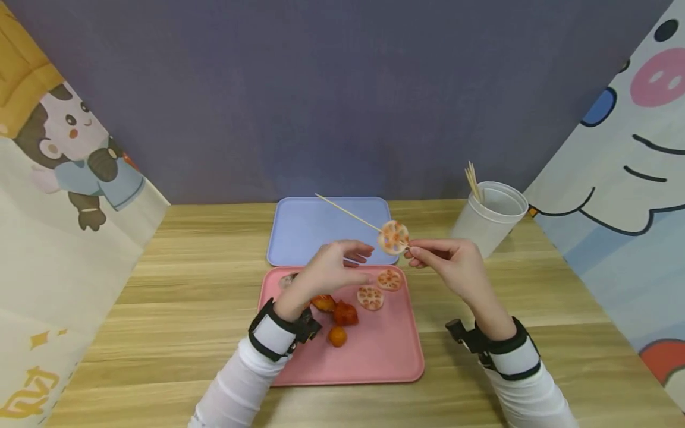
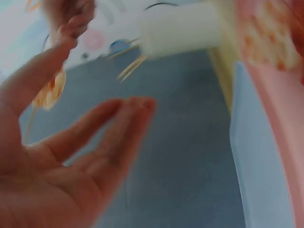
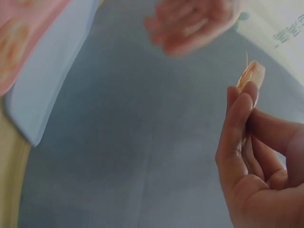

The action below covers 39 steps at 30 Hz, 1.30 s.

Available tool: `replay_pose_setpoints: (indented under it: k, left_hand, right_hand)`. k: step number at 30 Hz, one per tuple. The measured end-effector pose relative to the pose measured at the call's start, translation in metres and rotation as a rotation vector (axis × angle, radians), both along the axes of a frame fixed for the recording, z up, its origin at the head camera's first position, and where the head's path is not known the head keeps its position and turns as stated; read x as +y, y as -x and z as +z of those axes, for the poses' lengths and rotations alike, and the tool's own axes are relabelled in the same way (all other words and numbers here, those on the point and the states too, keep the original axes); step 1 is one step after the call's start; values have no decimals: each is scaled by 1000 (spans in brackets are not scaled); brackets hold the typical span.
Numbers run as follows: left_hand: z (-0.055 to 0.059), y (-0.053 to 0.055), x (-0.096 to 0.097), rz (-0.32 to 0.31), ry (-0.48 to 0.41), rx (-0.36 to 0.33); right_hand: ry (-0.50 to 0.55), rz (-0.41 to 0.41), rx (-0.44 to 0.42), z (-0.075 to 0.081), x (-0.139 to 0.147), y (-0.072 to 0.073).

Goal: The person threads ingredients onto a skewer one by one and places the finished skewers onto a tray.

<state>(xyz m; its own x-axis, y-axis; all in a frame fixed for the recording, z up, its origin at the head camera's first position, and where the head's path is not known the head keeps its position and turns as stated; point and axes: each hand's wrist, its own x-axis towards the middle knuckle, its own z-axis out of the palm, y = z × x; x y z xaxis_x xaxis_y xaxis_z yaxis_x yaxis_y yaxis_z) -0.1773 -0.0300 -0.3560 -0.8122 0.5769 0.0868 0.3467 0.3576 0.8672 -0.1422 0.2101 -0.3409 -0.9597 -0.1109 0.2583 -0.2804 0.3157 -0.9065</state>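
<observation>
Right hand pinches a skewer beside its lotus slice, shaft slanting left beyond the pink tray; left hand above tray, fingers apart.

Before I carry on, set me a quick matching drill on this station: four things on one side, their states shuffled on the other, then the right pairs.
Things
1. Skewer
2. White container
3. Pink tray
4. Left hand

States
A. Bears two loose lotus slices
B. Open, with nothing in its grip
C. Carries a single lotus slice
D. Has thin sticks leaning inside it

Right pairs: 1-C, 2-D, 3-A, 4-B
</observation>
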Motion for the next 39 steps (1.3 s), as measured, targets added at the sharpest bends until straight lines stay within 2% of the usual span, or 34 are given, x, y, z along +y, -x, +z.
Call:
replay_pose_setpoints:
  k: [3, 5, 8, 11, 16, 23, 29, 32, 36, 39]
  left_hand:
    - [-3, -1, 13, 26, 267, 118]
    - [-5, -2, 23, 36, 404, 177]
    - [-7, -5, 35, 43, 564, 231]
    - [-9, -5, 46, 24, 675, 261]
    - [-16, -4, 60, -13, 801, 297]
    - [-24, -2, 71, -71, 897, 376]
    - [-30, -5, 78, -47, 996, 361]
    - [-35, -10, 81, -41, 1060, 424]
    - [-41, -18, 87, 20, 1150, 517]
    - [-43, -21, 89, 72, 1177, 522]
  right_hand:
    - [8, -36, -11, -3, 13, 2]
    - [18, -44, -21, -5, 20, 2]
    - [28, -57, -30, -8, 30, 3]
    - [28, -81, -30, -9, 39, 2]
    - [-4, -118, -10, -8, 54, -1]
    - [-66, -166, -30, -10, 71, -7]
    - [-110, -197, -38, -17, 83, -8]
    - [-135, -211, -44, -19, 89, -9]
    - [-150, -232, -61, -20, 94, -9]
    - [-155, -244, -69, -19, 95, -9]
